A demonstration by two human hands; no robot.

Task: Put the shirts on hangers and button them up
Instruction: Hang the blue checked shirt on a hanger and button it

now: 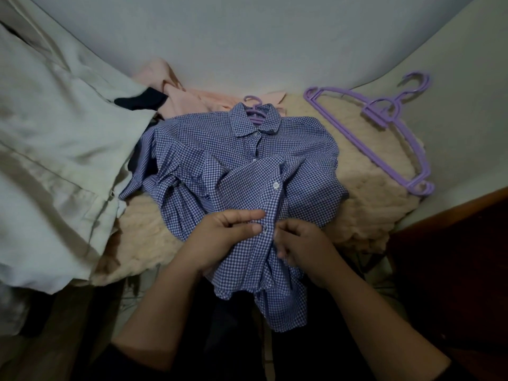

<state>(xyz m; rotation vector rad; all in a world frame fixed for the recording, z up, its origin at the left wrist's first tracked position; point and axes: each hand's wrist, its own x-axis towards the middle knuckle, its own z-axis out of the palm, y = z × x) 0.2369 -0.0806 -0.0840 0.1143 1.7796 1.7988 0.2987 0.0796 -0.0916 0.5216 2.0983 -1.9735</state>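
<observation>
Two hands work the front of a blue checked shirt (242,160) lying on a beige fuzzy blanket (371,166). The left hand (228,237) and right hand (302,243) each pinch the placket by a button. Spare purple hangers (384,127) lie just beside it.

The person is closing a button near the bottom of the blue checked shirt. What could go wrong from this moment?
1. The blue checked shirt lies bunched, so the left hand and right hand may pair a button with the wrong hole.
2. One white button higher up looks unfastened and could be skipped.
3. Pulling the hem may slide the shirt off its purple hanger, whose hook alone shows.
</observation>
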